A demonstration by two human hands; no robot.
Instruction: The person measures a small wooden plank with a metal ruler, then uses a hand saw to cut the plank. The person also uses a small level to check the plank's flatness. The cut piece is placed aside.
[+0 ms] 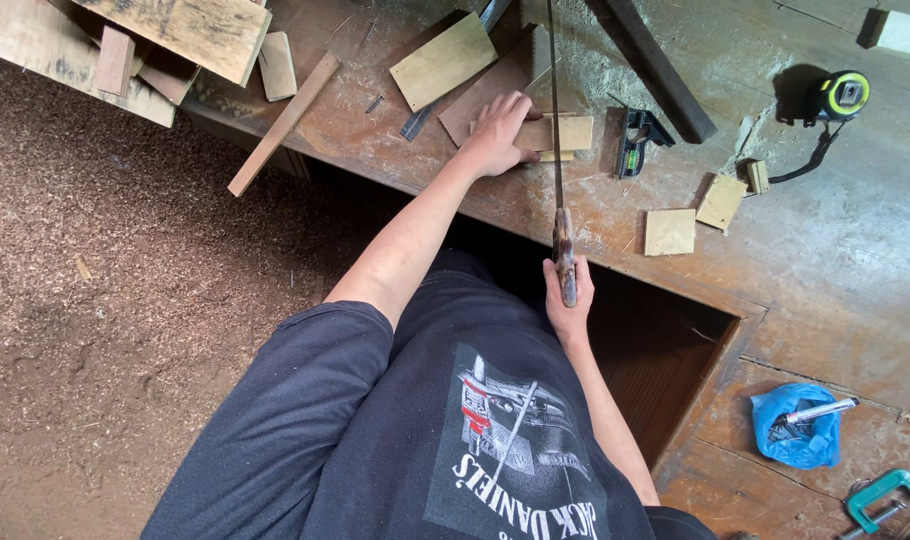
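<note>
Gripping the worn wooden handle of a long thin-bladed hand saw (557, 130), the right hand (567, 295) is wrapped tight around it, just off the near edge of the dusty brown wooden counter (835, 250). And the blade runs straight away from the body, its edge set across a small pale wooden block (565, 133). The left hand (497, 135) lies flat with fingers spread, pressing that block down onto the counter, thumb right beside the blade. So the hands are apart, one on the saw, one on the block.

Just right of the blade sits a black combination square with a green level vial (638, 140). Further right, two pale square wood offcuts (670, 232) lie near the counter's edge. A yellow-and-black tape measure (843, 95) rests far right. Down at the lower right, a crumpled blue plastic bag (797, 425) and a teal metal clamp (883, 498). Sawdust covers the floor (95, 330) on the left.
</note>
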